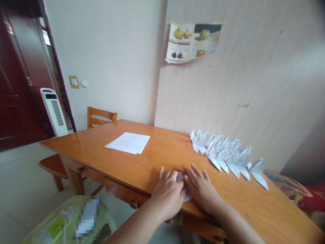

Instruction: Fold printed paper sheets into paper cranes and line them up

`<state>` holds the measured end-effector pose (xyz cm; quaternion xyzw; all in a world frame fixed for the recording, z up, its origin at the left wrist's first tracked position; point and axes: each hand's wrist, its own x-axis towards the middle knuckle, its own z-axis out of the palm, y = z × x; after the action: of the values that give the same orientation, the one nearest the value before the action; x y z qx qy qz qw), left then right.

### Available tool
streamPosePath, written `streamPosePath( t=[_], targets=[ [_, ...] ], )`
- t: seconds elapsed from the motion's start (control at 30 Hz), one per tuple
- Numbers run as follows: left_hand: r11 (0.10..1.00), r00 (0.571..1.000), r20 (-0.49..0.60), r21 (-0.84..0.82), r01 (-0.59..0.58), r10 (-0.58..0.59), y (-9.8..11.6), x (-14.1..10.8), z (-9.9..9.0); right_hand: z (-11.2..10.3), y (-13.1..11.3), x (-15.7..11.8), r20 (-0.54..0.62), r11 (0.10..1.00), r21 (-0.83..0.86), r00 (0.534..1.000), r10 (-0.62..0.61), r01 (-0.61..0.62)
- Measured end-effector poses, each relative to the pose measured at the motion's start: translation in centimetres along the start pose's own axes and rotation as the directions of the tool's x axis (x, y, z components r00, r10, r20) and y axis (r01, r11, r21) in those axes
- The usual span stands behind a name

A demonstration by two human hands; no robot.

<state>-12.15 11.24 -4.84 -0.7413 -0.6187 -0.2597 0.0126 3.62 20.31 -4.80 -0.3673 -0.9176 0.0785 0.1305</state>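
Note:
Near the table's front edge, both hands rest on a small folded piece of paper (188, 196), which they mostly cover. My left hand (168, 189) has its fingers bent, with the thumb and forefinger gripping the paper's left side. Lying over the right side is my right hand (199, 186), its fingers stretched out and pressed down on the paper. To the right, along the wall, stand rows of folded paper pieces (225, 152) with upright points and printed lines. One such folded piece (258, 171) sits a little apart at the right end.
A stack of written sheets (128, 142) lies on the wooden table (88, 145), left of the hands. Below left, a pale green stool (106, 220) bears a power strip (56, 227) and a blurred-out item. A wooden chair (101, 113) stands behind the table.

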Motion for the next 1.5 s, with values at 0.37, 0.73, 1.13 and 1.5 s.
streamPosePath(
  t=[0.37,0.73,1.13,1.5],
  targets=[
    [0.999,0.999,0.026,0.034,0.036,-0.037,0.6,-0.2,-0.7,-0.2,-0.4,-0.2,-0.064,0.995,-0.005,0.993,-0.098,0.098],
    [0.998,0.998,0.023,0.017,0.058,-0.058,0.8,-0.3,-1.0,-0.1,0.0,-0.1,-0.109,0.994,-0.107,0.994,0.01,-0.022],
    [0.997,0.997,0.016,0.024,0.069,-0.07,0.8,-0.2,-0.9,-0.2,1.0,-0.1,-0.099,0.963,-0.241,0.99,0.099,-0.12],
    [0.998,0.999,0.009,0.029,0.053,-0.053,0.7,-0.2,-0.9,-0.1,1.9,0.0,-0.371,0.924,0.374,0.901,0.227,-0.079]
  ],
)
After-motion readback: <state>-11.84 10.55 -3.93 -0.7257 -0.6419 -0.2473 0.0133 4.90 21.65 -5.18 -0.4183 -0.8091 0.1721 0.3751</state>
